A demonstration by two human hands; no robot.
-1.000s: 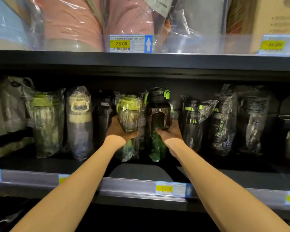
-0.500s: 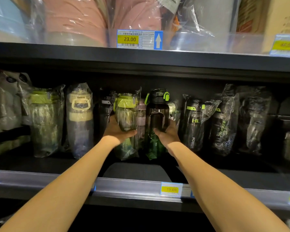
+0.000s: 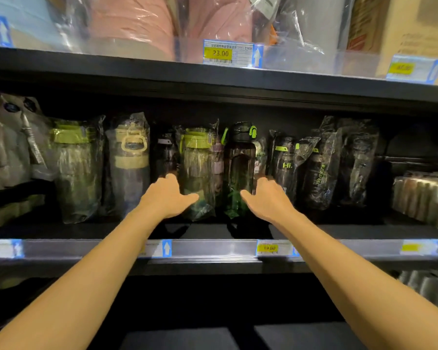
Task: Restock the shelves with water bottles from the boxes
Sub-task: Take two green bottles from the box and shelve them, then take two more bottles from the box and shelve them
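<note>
left hand (image 3: pixel 166 198): green-lid bottle (image 3: pixel 196 157) | right hand (image 3: pixel 268 198): dark bottle (image 3: pixel 238 162) | tag 23.00 (image 3: pixel 220 53) | tag 19.00 (image 3: pixel 269 248)

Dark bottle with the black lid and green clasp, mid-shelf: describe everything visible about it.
The dark bottle stands upright on the middle shelf, beside a bagged green-lidded bottle. Its body looks like translucent smoky plastic, greenish low down, and it has a black lid with a lime-green clasp. The right hand lays its thumb across the lower front, fingers beside its right side; grip unclear.
</note>
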